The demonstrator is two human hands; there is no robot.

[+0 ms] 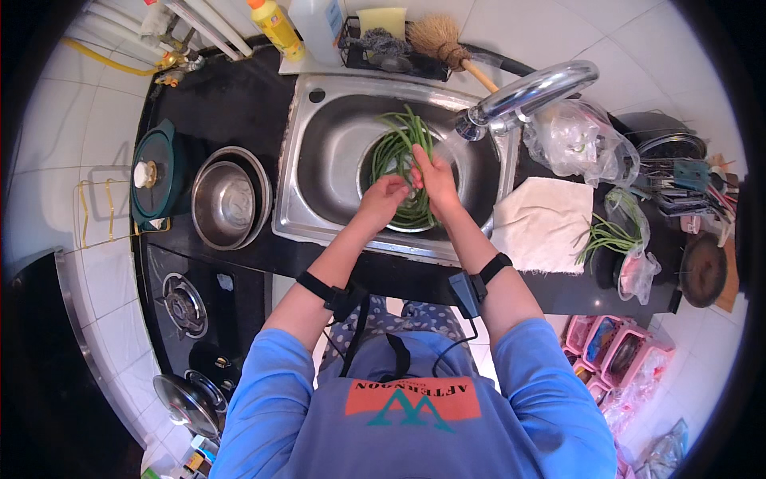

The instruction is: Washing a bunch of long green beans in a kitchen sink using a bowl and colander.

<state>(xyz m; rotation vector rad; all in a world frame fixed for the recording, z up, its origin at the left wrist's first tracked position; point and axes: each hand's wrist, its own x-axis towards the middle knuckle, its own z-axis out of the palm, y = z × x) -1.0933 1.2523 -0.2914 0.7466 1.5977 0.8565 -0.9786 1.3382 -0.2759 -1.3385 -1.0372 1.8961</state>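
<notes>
Long green stalks [383,157] lie coiled in a round metal basin [362,179] inside the stainless steel sink [326,143]. My right hand [435,179] is closed around some of the stalks at the basin's right side, under the chrome faucet [473,123], from which water seems to run. Beside it, my left hand [386,200] is over the basin with its fingers bent close to the stalks; whether it pinches one cannot be made out. The stalks' lower ends are partly hidden by my hands.
Nested metal bowls [224,200] and a green lidded pot [157,173] stand left of the sink. To the right lie a beige cloth [541,224], a plastic bag [577,141] and more green stalks [613,236]. A straw brush [440,39] leans behind the sink.
</notes>
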